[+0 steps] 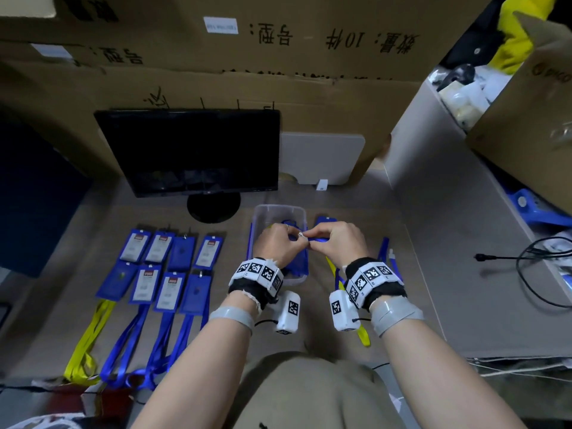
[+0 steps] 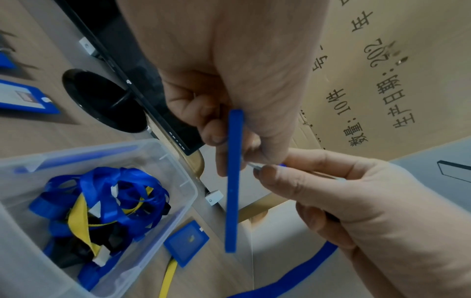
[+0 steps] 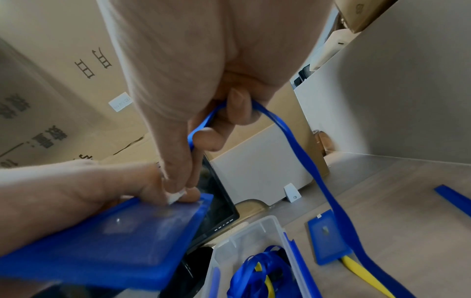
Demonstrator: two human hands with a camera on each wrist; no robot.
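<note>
Both hands meet above a clear plastic bin (image 1: 280, 209). My left hand (image 1: 292, 239) grips a blue badge holder (image 3: 114, 238) by its top edge; the left wrist view shows the blue badge holder (image 2: 233, 181) edge-on. My right hand (image 1: 313, 240) pinches the small white and metal clip (image 3: 175, 196) of a blue lanyard (image 3: 318, 177) against the holder's top. The lanyard loops through the right hand's curled fingers (image 3: 237, 108) and trails down to the table. Whether the clip is hooked in is hidden by the fingertips.
The bin (image 2: 153, 145) holds tangled blue and yellow lanyards (image 2: 114, 193). Several badge holders with lanyards (image 1: 167, 264) lie in rows at the left. A blue holder with a yellow lanyard (image 3: 328, 240) lies right of the bin. A monitor (image 1: 192, 150) and cardboard boxes (image 1: 309, 72) stand behind.
</note>
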